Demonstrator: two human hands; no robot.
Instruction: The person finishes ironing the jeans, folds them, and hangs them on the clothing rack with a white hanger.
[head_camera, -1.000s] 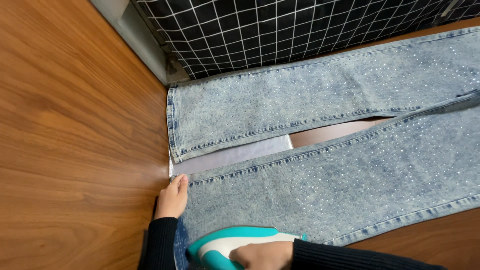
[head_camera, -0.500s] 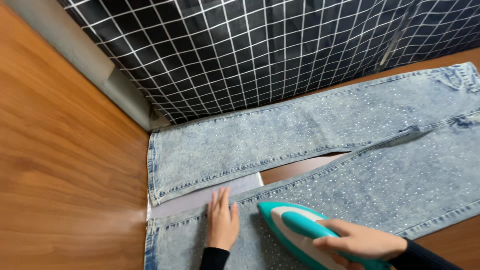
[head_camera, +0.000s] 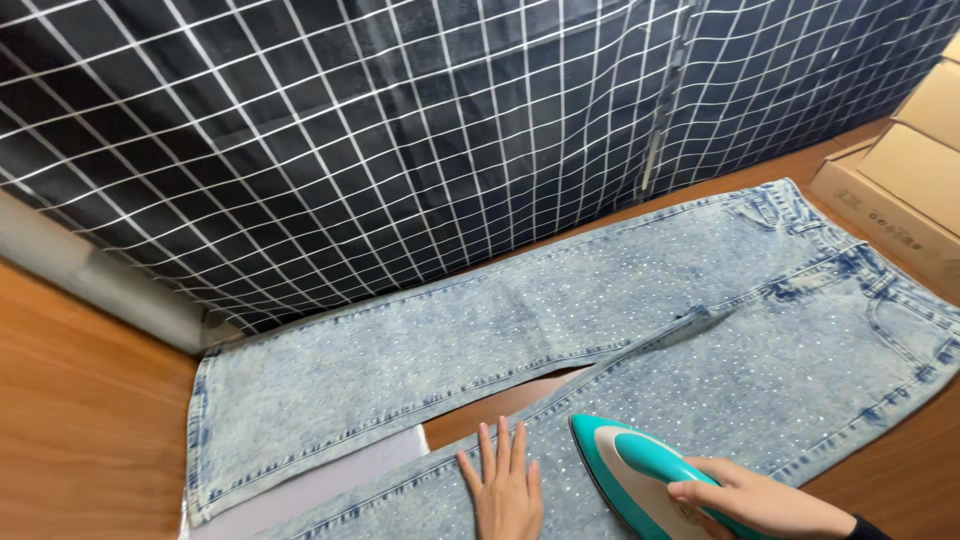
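Note:
A pair of light-blue, speckled jeans (head_camera: 560, 320) lies spread flat on a wooden floor (head_camera: 80, 420), legs pointing left, waist at the right. My left hand (head_camera: 505, 490) rests flat, fingers apart, on the near leg close to its inner seam. My right hand (head_camera: 755, 500) grips the handle of a teal and white iron (head_camera: 640, 475), whose tip points up-left on the same leg, just right of my left hand. The iron's rear is cut off by the frame's bottom edge.
A white cloth (head_camera: 310, 490) lies under the near leg at the hem end. A black fabric wall with a white grid (head_camera: 400, 140) stands behind the jeans. Cardboard boxes (head_camera: 900, 190) sit at the far right.
The view has swung right and up, showing the jeans' waist and boxes. Both hands and the iron have moved right along the near leg, away from the hem.

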